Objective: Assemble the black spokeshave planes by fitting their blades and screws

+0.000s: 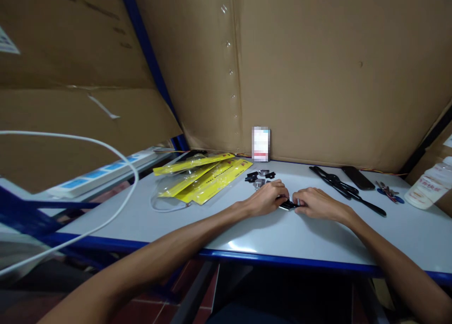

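Note:
My left hand [267,198] and my right hand [316,204] are close together over the middle of the table, fingers closed. Between them is a small black part with a light, shiny lower edge [288,205]; its kind cannot be made out. My left fingers pinch its left end, and my right fingertips grip its right end. Just beyond my left hand lie several small black and metallic pieces [261,177]. Right of my right hand, several long black plastic handle-like pieces [339,185] lie in a loose pile. My fingers hide much of the held part.
Clear packages with yellow cards [208,182] lie at left. A lit phone [261,145] leans on the cardboard wall [318,69]. A dark phone [358,177], keys [389,193] and a plastic bottle [428,185] stand right. A white cable [136,173] loops near a power strip [102,173].

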Demonstrator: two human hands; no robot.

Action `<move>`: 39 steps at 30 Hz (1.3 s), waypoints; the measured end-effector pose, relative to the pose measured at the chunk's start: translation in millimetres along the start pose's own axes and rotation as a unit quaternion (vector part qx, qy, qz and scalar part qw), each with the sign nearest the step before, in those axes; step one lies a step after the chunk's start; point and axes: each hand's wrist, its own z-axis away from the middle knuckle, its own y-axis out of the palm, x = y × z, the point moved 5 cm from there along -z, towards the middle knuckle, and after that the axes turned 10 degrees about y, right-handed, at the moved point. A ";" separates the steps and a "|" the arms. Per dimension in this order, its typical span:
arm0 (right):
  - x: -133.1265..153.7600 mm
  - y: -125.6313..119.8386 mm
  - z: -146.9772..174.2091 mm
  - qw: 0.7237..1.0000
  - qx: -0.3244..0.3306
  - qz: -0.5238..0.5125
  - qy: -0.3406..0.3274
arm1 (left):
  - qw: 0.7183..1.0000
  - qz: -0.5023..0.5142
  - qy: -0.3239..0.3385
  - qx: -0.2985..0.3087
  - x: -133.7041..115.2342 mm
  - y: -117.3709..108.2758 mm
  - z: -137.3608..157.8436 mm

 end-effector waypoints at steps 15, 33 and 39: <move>2.4 -0.8 0.7 1.000 -0.004 0.004 -0.005 | 0.999 0.032 -0.030 -0.013 5.8 1.0 -0.2; 0.3 0.6 -1.5 1.000 -0.003 0.004 -0.010 | 1.000 -0.016 -0.022 -0.006 2.1 -0.1 2.0; 0.7 -0.8 -1.2 1.000 -0.001 0.005 -0.001 | 0.999 -0.026 0.009 0.016 -5.2 -5.3 3.2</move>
